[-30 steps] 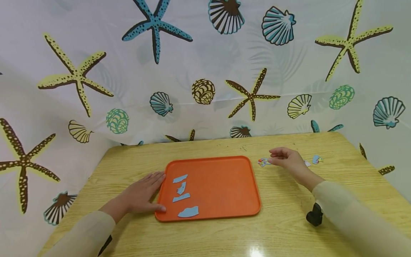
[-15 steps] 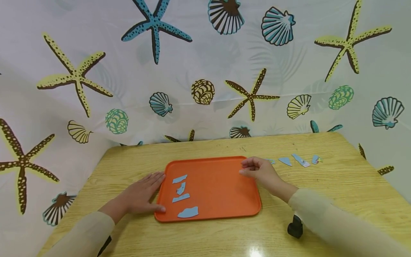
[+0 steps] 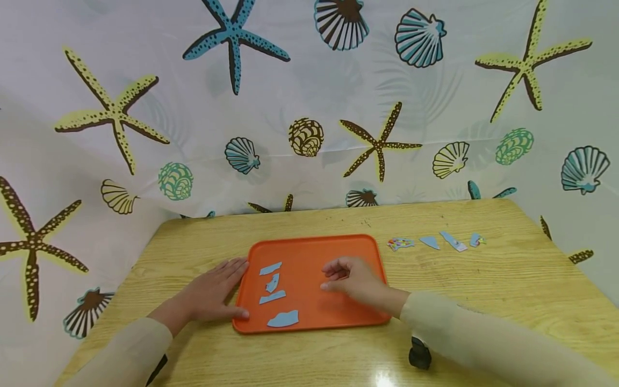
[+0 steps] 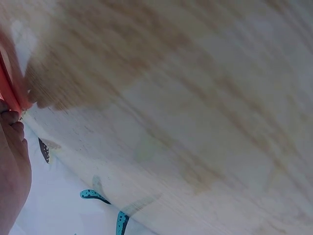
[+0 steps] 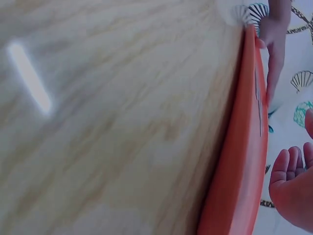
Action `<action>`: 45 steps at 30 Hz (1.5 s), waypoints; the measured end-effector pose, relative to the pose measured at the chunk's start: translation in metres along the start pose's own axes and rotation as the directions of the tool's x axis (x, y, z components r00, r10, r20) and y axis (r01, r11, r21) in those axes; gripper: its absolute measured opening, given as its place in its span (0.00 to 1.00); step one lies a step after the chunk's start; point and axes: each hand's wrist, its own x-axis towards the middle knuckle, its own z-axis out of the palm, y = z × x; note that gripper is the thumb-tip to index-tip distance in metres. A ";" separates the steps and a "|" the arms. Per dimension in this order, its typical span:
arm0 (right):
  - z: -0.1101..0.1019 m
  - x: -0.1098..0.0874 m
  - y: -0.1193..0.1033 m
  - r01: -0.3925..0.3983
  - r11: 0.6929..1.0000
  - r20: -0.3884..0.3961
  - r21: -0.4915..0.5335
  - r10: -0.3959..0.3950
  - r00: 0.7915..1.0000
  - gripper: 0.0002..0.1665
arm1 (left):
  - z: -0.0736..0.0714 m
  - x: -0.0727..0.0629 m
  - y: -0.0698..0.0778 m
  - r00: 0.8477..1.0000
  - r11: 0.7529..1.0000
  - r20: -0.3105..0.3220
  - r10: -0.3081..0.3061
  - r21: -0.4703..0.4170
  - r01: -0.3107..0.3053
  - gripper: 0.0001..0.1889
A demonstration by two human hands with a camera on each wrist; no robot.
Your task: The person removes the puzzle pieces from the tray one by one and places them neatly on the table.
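An orange tray (image 3: 333, 301) lies on the table. My left hand (image 3: 213, 290) rests along its left rim, fingers straight and thumb reaching over the near left corner. Light-blue torn-looking pieces lie on the tray's left side: two narrow strips (image 3: 271, 268) (image 3: 273, 296), a small printed piece (image 3: 272, 282) between them, and a larger piece (image 3: 283, 319) near the front. My right hand (image 3: 355, 279) hovers above the tray's right half, fingers loosely curled, with nothing showing between them. The right wrist view also has this hand (image 5: 293, 191) beside the tray's edge.
On the table behind and right of the tray lie a colourful printed piece (image 3: 400, 244), a blue triangle (image 3: 430, 242), a long blue strip (image 3: 453, 241) and a small printed piece (image 3: 477, 239). A curtain (image 3: 309, 80) with starfish and shells hangs behind the table.
My right hand has moved left and nearer, from over the loose pieces at the right to above the tray, uncovering those pieces. My left hand has stayed on the tray's rim.
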 end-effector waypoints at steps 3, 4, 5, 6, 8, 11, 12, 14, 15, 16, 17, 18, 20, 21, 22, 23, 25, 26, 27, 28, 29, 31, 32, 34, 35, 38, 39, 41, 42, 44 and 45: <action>0.011 0.003 0.000 -0.002 1.000 0.045 -0.018 0.003 0.999 0.20 | 0.000 0.000 0.000 1.000 1.000 -0.009 0.009 -0.003 -0.009 0.59; 0.015 0.004 0.000 -0.002 1.000 0.063 -0.021 0.004 0.998 0.20 | 0.000 0.000 0.000 1.000 1.000 -0.004 0.005 -0.004 -0.005 0.59; 0.018 0.005 0.000 -0.001 1.000 0.082 -0.023 0.003 0.997 0.19 | 0.000 0.000 0.000 1.000 1.000 -0.002 0.002 -0.002 -0.002 0.59; 0.021 0.006 0.000 -0.002 1.000 0.098 -0.024 0.004 0.995 0.19 | 0.000 0.000 -0.001 1.000 1.000 0.000 -0.001 -0.001 0.001 0.59; 0.026 0.008 0.001 -0.005 1.000 0.123 -0.028 0.008 0.992 0.19 | 0.000 0.001 -0.001 1.000 1.000 0.011 -0.010 -0.002 0.010 0.60; 0.033 0.009 0.000 -0.010 0.999 0.148 -0.040 0.015 0.989 0.18 | 0.000 0.002 -0.001 0.999 1.000 0.023 -0.022 -0.002 0.022 0.60; 0.035 0.009 0.000 -0.011 0.999 0.153 -0.042 0.017 0.988 0.18 | 0.000 0.002 -0.001 0.999 1.000 0.024 -0.022 -0.004 0.022 0.60; 0.039 0.010 -0.001 -0.016 0.999 0.166 -0.047 0.023 0.986 0.18 | -0.001 0.002 -0.001 0.999 1.000 0.024 -0.021 -0.005 0.021 0.60; 0.041 0.011 -0.002 -0.021 0.999 0.175 -0.048 0.029 0.984 0.19 | -0.001 0.002 -0.001 1.000 1.000 0.023 -0.022 -0.005 0.022 0.60; 0.043 0.011 -0.003 -0.026 0.999 0.184 -0.046 0.034 0.982 0.19 | -0.001 0.002 -0.001 1.000 1.000 0.021 -0.021 -0.006 0.021 0.60; 0.044 0.012 -0.003 -0.031 0.998 0.195 -0.047 0.040 0.980 0.20 | -0.001 0.002 -0.001 1.000 1.000 0.020 -0.021 -0.007 0.022 0.60; 0.046 0.012 -0.003 -0.039 0.998 0.205 -0.046 0.048 0.978 0.21 | -0.001 0.002 -0.001 1.000 1.000 0.019 -0.021 -0.009 0.021 0.60; 0.048 0.013 -0.003 -0.050 0.998 0.226 -0.048 0.059 0.972 0.22 | 0.000 0.003 -0.001 1.000 1.000 0.020 -0.022 -0.008 0.022 0.60; 0.049 0.014 -0.003 -0.051 0.997 0.235 -0.053 0.062 0.970 0.22 | 0.000 0.003 -0.002 1.000 1.000 0.021 -0.021 -0.008 0.022 0.60; 0.050 0.014 -0.002 -0.045 0.997 0.242 -0.058 0.058 0.969 0.22 | 0.000 0.003 -0.002 1.000 1.000 0.022 -0.021 -0.009 0.021 0.60; 0.050 0.015 -0.002 -0.040 0.997 0.249 -0.069 0.056 0.967 0.22 | 0.000 0.003 -0.002 1.000 1.000 0.024 -0.020 -0.007 0.021 0.60; 0.051 0.016 -0.002 -0.021 0.996 0.261 -0.090 0.044 0.964 0.21 | 0.000 0.004 -0.001 0.999 1.000 0.026 -0.020 -0.001 0.020 0.61; 0.052 0.016 -0.001 -0.011 0.995 0.269 -0.097 0.037 0.963 0.21 | 0.000 0.004 -0.001 0.999 1.000 0.026 -0.020 0.000 0.020 0.60; 0.052 0.016 -0.002 -0.001 0.994 0.276 -0.111 0.032 0.961 0.21 | 0.000 0.004 -0.001 0.999 1.000 0.028 -0.020 0.001 0.020 0.61; 0.053 0.016 -0.001 0.006 0.993 0.282 -0.120 0.028 0.959 0.21 | 0.000 0.004 -0.001 0.999 1.000 0.029 -0.021 0.001 0.021 0.61; 0.053 0.016 -0.002 0.010 0.992 0.290 -0.130 0.028 0.957 0.21 | 0.000 0.004 -0.001 0.999 1.000 0.030 -0.022 0.004 0.022 0.61; 0.054 0.016 -0.001 0.016 0.990 0.303 -0.139 0.027 0.953 0.21 | -0.001 0.003 0.000 0.999 1.000 0.031 -0.023 -0.001 0.023 0.61; 0.054 0.016 0.000 0.018 0.989 0.308 -0.146 0.028 0.951 0.22 | -0.002 0.003 0.000 0.999 1.000 0.031 -0.024 -0.003 0.024 0.61; 0.054 0.017 0.000 0.024 0.987 0.320 -0.156 0.027 0.947 0.22 | -0.002 0.003 0.000 0.999 1.000 0.034 -0.026 -0.003 0.026 0.61; 0.054 0.017 0.001 0.032 0.987 0.329 -0.158 0.022 0.944 0.22 | -0.002 0.003 0.000 0.999 1.000 0.036 -0.028 -0.002 0.028 0.61; 0.055 0.017 0.001 0.047 0.986 0.348 -0.161 0.012 0.938 0.22 | -0.001 0.003 0.001 0.999 1.000 0.037 -0.028 -0.001 0.028 0.60; 0.055 0.017 0.001 0.047 0.986 0.353 -0.160 0.013 0.936 0.22 | -0.001 0.003 0.001 0.999 1.000 0.037 -0.028 0.001 0.028 0.60; 0.055 0.017 0.001 0.051 0.984 0.363 -0.169 0.014 0.932 0.21 | -0.001 0.002 0.001 0.999 1.000 0.034 -0.026 -0.003 0.026 0.60; 0.055 0.017 0.002 0.050 0.983 0.364 -0.176 0.018 0.931 0.21 | -0.002 0.002 0.001 0.999 1.000 0.031 -0.024 -0.004 0.024 0.60; 0.055 0.018 0.003 0.058 0.977 0.370 -0.203 0.022 0.929 0.20 | -0.002 0.002 0.002 0.999 1.000 0.029 -0.021 -0.005 0.021 0.60; 0.055 0.018 0.003 0.067 0.974 0.372 -0.219 0.020 0.928 0.19 | -0.002 0.002 0.002 0.999 1.000 0.029 -0.020 -0.006 0.020 0.60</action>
